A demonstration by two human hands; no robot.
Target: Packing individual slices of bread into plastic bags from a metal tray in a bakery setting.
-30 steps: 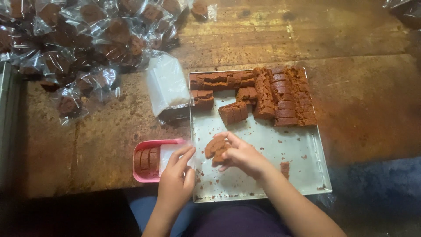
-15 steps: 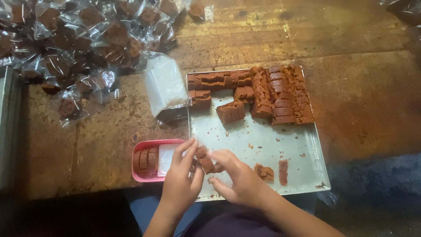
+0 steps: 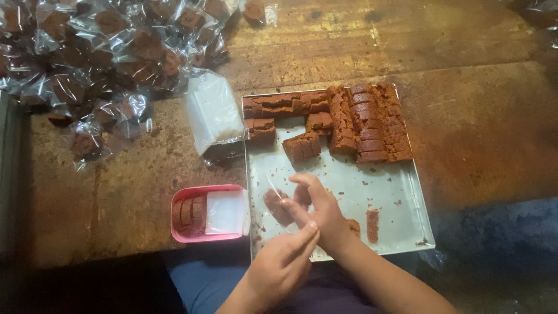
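Note:
A metal tray (image 3: 395, 232) on the wooden table holds several rows of brown cake slices (image 3: 360, 122) at its far end. Over the tray's near left part, both my hands work on one brown cake piece (image 3: 278, 206) inside a clear plastic bag (image 3: 273, 186). My right hand (image 3: 319, 212) pinches the bag with fingers raised. My left hand (image 3: 285, 261) lies just below it, its fingertips touching the right hand and the bag. A loose slice (image 3: 372, 225) and another piece (image 3: 353, 227) lie on the tray right of my hands.
A pink plastic tub (image 3: 200, 192) with cake slices and a clear sheet stands left of the tray. A stack of clear bags (image 3: 214, 110) lies beyond it. Several bagged cake pieces (image 3: 99, 64) pile at the far left. A grey edge (image 3: 9, 174) runs along the left.
My hands moved from the tray's middle toward its near left edge and back a little, and the cake piece they held now sits inside a clear bag.

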